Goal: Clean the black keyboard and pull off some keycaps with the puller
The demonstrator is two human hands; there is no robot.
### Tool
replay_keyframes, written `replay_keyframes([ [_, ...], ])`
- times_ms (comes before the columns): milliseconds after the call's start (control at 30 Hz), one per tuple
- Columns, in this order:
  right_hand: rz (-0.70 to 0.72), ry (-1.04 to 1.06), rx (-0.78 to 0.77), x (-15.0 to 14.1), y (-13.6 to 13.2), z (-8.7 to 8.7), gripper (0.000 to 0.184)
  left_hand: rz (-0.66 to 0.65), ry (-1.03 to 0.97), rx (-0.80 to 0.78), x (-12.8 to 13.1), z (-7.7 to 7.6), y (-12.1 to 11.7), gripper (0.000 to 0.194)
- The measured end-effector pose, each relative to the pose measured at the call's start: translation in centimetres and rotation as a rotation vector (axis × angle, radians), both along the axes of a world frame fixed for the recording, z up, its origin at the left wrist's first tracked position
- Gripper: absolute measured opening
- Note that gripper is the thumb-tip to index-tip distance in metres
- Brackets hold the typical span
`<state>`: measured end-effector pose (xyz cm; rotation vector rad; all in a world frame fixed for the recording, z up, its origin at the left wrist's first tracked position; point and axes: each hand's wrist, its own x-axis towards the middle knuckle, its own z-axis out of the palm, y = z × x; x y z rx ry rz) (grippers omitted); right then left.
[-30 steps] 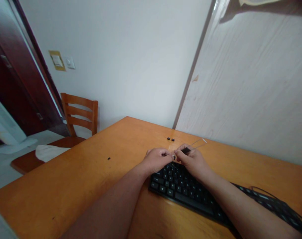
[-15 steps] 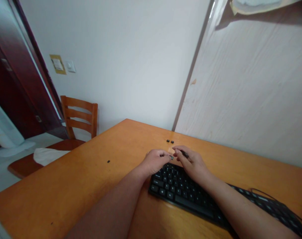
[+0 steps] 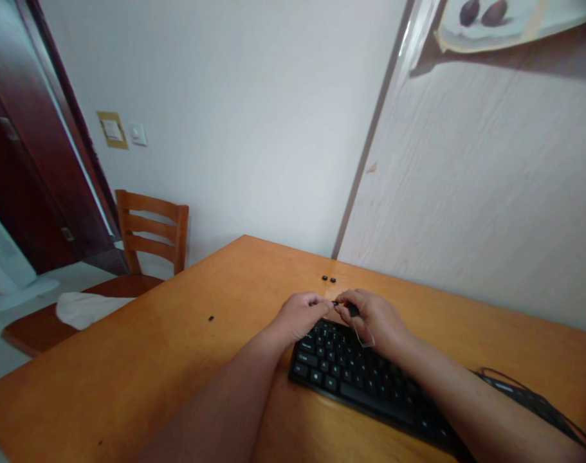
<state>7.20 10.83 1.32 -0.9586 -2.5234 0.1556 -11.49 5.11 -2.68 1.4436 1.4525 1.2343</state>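
Note:
My left hand (image 3: 302,315) is closed, thumb and fingertips pinching a small dark keycap (image 3: 335,303) just above the far left corner of the black keyboard (image 3: 350,373). Facing it, my right hand (image 3: 372,318) curls round a keycap puller with a black handle (image 3: 353,310). A thin wire loop (image 3: 366,339) of the puller hangs below the palm over the keys. The fingertips of both hands nearly meet at the keycap, and I cannot tell whether the puller touches it. My right forearm covers part of the keyboard's right side.
Two black keycaps (image 3: 329,279) lie on the wooden table (image 3: 186,366) beyond my hands, and another small black piece (image 3: 210,318) lies to the left. A black cable (image 3: 519,379) runs at the right. A wooden chair (image 3: 152,235) stands past the left edge.
My right hand has closed in on the keycap in my left hand, and the wire loop now shows below the right palm. The view has tilted slightly upward.

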Motion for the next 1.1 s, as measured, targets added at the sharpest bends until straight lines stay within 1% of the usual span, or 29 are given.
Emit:
replay_keyframes([
  [100,-0.038,0.014,-0.092,0.5,1.6,0.9,0.023,0.033,0.018,-0.016,-0.1,-0.2,0.1,0.039],
  [167,-0.055,0.031,-0.153,0.8,3.2,1.2,0.021,0.038,0.032,-0.018,-0.2,-0.3,0.1,0.039],
  [233,-0.085,0.054,-0.176,1.1,5.0,1.2,0.020,0.037,0.044,-0.008,-0.2,-0.5,0.1,0.037],
  [367,-0.153,0.109,-0.235,1.1,8.7,0.3,0.014,0.048,0.057,0.008,-0.3,-0.7,0.2,0.035],
  [467,-0.172,0.131,-0.273,0.6,10.5,-0.9,0.009,0.059,0.075,0.013,-0.3,-0.6,0.2,0.035],
  [600,-0.187,0.143,-0.316,-0.6,11.7,-2.4,0.008,0.051,0.084,0.011,-0.4,-0.7,0.2,0.033],
  [733,-0.186,0.131,-0.327,-1.6,12.8,-3.4,0.010,0.040,0.084,0.019,-0.5,-0.8,0.3,0.032],
  [900,-0.173,0.088,-0.307,-2.1,13.9,-3.9,0.011,0.045,0.082,-0.011,-0.4,-0.5,0.2,0.033],
  [1100,-0.179,0.051,-0.284,-2.2,14.1,-4.0,0.012,0.053,0.072,-0.027,-0.4,-0.4,0.2,0.031],
])
